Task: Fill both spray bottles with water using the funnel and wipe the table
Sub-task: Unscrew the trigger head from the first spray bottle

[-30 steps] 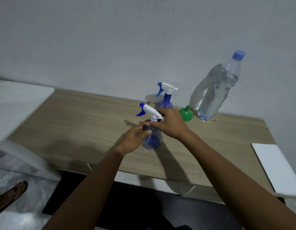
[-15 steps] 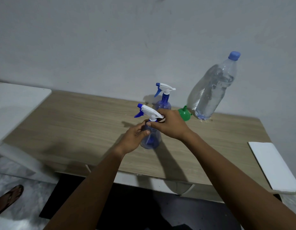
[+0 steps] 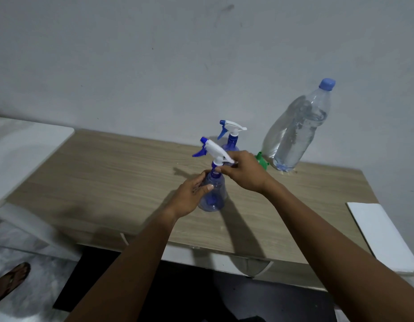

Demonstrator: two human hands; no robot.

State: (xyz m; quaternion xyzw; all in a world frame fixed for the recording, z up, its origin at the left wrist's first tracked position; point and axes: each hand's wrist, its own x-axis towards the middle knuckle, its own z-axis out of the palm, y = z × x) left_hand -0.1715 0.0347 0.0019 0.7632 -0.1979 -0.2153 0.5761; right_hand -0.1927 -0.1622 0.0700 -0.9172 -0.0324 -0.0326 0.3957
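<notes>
Far left, off the table [image 3: 103,173], a sandalled foot [image 3: 12,278] is showing, not part of this. The table's carrying everything else.

The L hand [image 3: 190,195] is wrapping round the shoulder of the near spray bottle [image 3: 215,196], fingers curling behind and thumb lying across the front. It's bracing the bottle, which is standing abt mid-table, so it isn't spinning or tipping while the top's being worked. Bottle's looking empty, as far as I can tell.

The spray head [image 3: 213,149] is sitting tilted over the neck; can't tell if the thread's free. The R hand [image 3: 246,174] is pinching the base of that head w/ thumb & fingertips, other fingers tucking in. I'd say it's a twisting grip, since the head has to come off before any funnel's going in.

Behind it, the second spray bottle [image 3: 231,145] is standing capped nr the back edge, waiting its turn. The green funnel [image 3: 261,161] is lying just right of it, partly hiding behind the R hand, close for the next grab.

The big water bottle [image 3: 296,133] is standing capped at the back edge, twd the right back corner, by the wall [image 3: 155,66]. A white sheet [image 3: 377,231] is lying along the right edge. It's prob. for wiping, but can't tell the material.
</notes>
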